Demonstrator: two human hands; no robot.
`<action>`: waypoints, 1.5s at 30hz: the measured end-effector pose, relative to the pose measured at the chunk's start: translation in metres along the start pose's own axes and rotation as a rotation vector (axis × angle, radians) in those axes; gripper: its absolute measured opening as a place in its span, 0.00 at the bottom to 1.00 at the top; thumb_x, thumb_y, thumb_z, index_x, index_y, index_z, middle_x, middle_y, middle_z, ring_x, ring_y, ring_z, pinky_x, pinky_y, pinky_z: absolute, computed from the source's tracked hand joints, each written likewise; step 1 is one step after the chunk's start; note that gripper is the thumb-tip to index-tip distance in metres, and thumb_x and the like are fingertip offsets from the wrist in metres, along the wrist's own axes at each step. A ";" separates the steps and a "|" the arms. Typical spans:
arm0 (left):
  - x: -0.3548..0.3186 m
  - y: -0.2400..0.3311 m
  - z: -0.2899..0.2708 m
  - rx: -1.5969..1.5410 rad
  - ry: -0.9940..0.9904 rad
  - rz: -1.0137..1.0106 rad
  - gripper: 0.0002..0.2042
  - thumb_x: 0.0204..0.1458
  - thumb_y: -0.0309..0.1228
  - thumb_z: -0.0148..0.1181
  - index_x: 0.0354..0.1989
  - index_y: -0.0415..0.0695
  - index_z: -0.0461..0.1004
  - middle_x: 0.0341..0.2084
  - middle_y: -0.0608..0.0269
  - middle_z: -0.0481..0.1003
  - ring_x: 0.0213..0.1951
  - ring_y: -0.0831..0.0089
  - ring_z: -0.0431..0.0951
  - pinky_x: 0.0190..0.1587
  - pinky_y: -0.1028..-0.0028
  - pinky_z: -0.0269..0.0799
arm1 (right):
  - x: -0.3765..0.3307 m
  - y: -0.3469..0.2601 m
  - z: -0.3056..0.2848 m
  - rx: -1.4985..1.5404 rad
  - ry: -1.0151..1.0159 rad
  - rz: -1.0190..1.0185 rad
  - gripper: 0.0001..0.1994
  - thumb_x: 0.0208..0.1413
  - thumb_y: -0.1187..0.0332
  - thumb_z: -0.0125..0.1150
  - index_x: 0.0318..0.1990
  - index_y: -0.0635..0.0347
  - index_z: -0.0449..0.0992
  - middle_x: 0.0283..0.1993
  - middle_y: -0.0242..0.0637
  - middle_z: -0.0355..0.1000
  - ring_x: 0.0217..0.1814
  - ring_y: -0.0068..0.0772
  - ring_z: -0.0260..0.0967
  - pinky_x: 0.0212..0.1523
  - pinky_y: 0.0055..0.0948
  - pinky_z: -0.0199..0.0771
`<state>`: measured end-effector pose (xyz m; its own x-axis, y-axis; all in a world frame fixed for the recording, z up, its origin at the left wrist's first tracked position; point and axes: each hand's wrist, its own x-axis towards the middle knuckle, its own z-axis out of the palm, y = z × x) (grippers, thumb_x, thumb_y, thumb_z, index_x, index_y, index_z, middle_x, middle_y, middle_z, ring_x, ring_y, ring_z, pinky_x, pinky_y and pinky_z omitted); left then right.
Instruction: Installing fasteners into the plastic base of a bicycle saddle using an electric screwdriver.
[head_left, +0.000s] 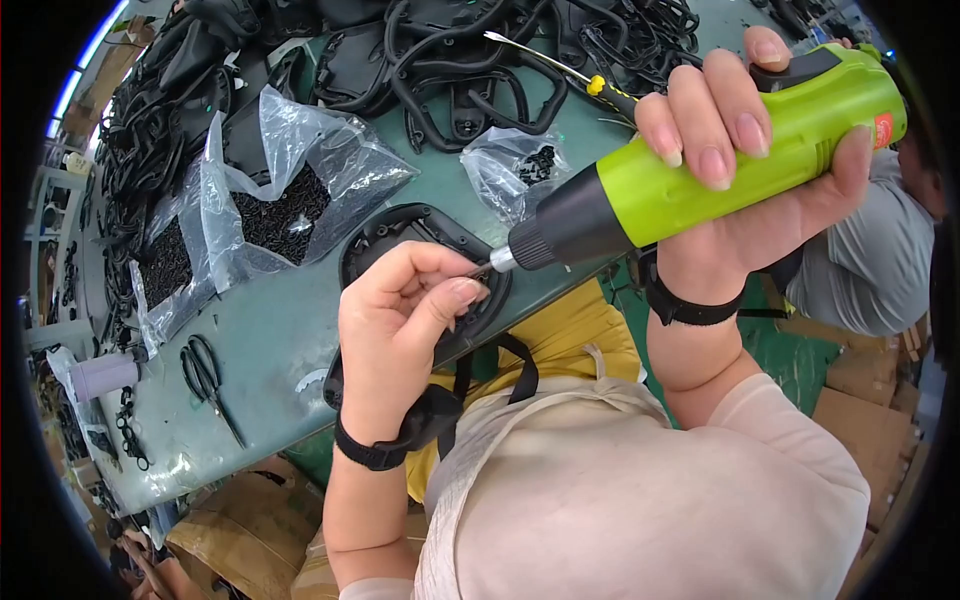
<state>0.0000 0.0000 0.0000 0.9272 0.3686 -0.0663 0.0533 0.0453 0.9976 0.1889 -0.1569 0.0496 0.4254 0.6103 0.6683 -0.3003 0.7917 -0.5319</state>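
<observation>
My right hand [735, 140] is wrapped round a bright green electric screwdriver [640, 205] with a black nose, its index finger by the black trigger. The tool slants down to the left, and its metal chuck [502, 259] meets the fingertips of my left hand [400, 310]. There thumb and index finger pinch at the tip of the thin dark bit; whether a screw sits between them is hidden. Beneath the left hand a black moulded frame part [400, 222] lies on the green tabletop [275, 345], partly covered by the hand.
Clear plastic bags of small black screws [285, 215] lie left of the part, a smaller bag [540, 165] beyond it. Black moulded parts [460, 60] pile along the far side, with a hand screwdriver [545, 55]. Scissors [205, 375] lie left. A person in grey [865, 250] sits right.
</observation>
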 end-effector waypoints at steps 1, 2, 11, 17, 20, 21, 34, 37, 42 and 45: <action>-0.002 -0.003 -0.002 -0.116 0.004 -0.027 0.05 0.56 0.26 0.57 0.38 0.38 0.73 0.30 0.59 0.78 0.30 0.79 0.76 0.35 0.84 0.70 | 0.000 0.002 0.001 0.000 0.030 -0.011 0.27 0.54 0.48 0.54 0.52 0.60 0.60 0.31 0.30 0.62 0.31 0.28 0.60 0.40 0.33 0.57; -0.005 -0.007 -0.004 -0.232 0.008 -0.053 0.05 0.56 0.27 0.58 0.34 0.39 0.73 0.29 0.59 0.77 0.27 0.82 0.73 0.30 0.85 0.67 | 0.000 0.004 0.003 0.000 0.060 -0.022 0.27 0.54 0.48 0.55 0.51 0.60 0.61 0.30 0.30 0.62 0.30 0.27 0.60 0.40 0.33 0.57; -0.024 -0.019 0.004 -0.771 -0.037 -0.027 0.12 0.61 0.38 0.51 0.32 0.43 0.65 0.21 0.70 0.62 0.24 0.82 0.58 0.26 0.82 0.55 | 0.001 0.004 0.021 0.191 0.138 -0.031 0.25 0.54 0.51 0.55 0.48 0.62 0.61 0.29 0.30 0.61 0.28 0.27 0.59 0.39 0.31 0.57; -0.027 -0.029 0.001 -0.749 0.066 0.009 0.11 0.59 0.36 0.57 0.32 0.40 0.71 0.24 0.66 0.72 0.25 0.83 0.64 0.29 0.82 0.59 | -0.001 0.015 0.033 0.069 0.090 -0.018 0.23 0.53 0.52 0.55 0.48 0.60 0.61 0.29 0.30 0.62 0.28 0.26 0.60 0.38 0.31 0.58; -0.028 -0.026 0.003 -0.637 0.161 0.047 0.10 0.58 0.34 0.57 0.31 0.40 0.72 0.25 0.66 0.73 0.25 0.84 0.65 0.29 0.83 0.59 | -0.003 0.020 0.040 0.024 0.000 -0.025 0.24 0.53 0.50 0.56 0.48 0.59 0.61 0.30 0.29 0.63 0.27 0.25 0.62 0.38 0.30 0.60; -0.027 -0.022 0.006 -0.519 0.208 0.068 0.09 0.59 0.33 0.56 0.32 0.41 0.71 0.25 0.68 0.70 0.26 0.83 0.65 0.30 0.82 0.59 | -0.004 0.017 0.041 -0.056 -0.050 -0.039 0.26 0.52 0.49 0.57 0.48 0.58 0.60 0.29 0.28 0.64 0.26 0.25 0.64 0.37 0.30 0.63; 0.000 0.015 -0.027 0.816 0.340 0.367 0.10 0.49 0.26 0.60 0.41 0.42 0.74 0.30 0.61 0.72 0.34 0.68 0.70 0.36 0.73 0.66 | -0.018 0.022 0.005 0.098 0.308 -0.143 0.27 0.54 0.43 0.49 0.47 0.58 0.65 0.29 0.32 0.63 0.29 0.31 0.60 0.40 0.36 0.59; 0.023 0.035 -0.040 1.111 0.224 0.400 0.11 0.51 0.27 0.58 0.44 0.43 0.73 0.32 0.56 0.73 0.39 0.60 0.72 0.42 0.65 0.68 | -0.019 0.005 -0.004 0.008 0.285 -0.136 0.30 0.54 0.37 0.44 0.47 0.56 0.69 0.29 0.33 0.64 0.29 0.32 0.61 0.40 0.39 0.60; 0.064 0.015 -0.044 1.357 -0.060 0.384 0.14 0.53 0.30 0.56 0.48 0.45 0.73 0.34 0.55 0.73 0.41 0.58 0.73 0.43 0.63 0.70 | -0.024 -0.008 -0.012 -0.044 0.354 -0.148 0.26 0.52 0.44 0.53 0.46 0.57 0.64 0.27 0.32 0.62 0.29 0.30 0.60 0.40 0.35 0.59; 0.072 0.001 -0.047 1.437 -0.193 0.283 0.13 0.53 0.33 0.55 0.45 0.45 0.76 0.33 0.55 0.73 0.42 0.57 0.73 0.43 0.63 0.70 | -0.028 -0.009 -0.013 -0.094 0.395 -0.135 0.25 0.52 0.48 0.57 0.46 0.58 0.59 0.26 0.30 0.60 0.28 0.26 0.59 0.40 0.32 0.58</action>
<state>0.0493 0.0707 -0.0048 0.9969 0.0768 0.0188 0.0731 -0.9860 0.1498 0.1906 -0.1813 0.0290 0.7554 0.4298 0.4947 -0.1476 0.8471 -0.5106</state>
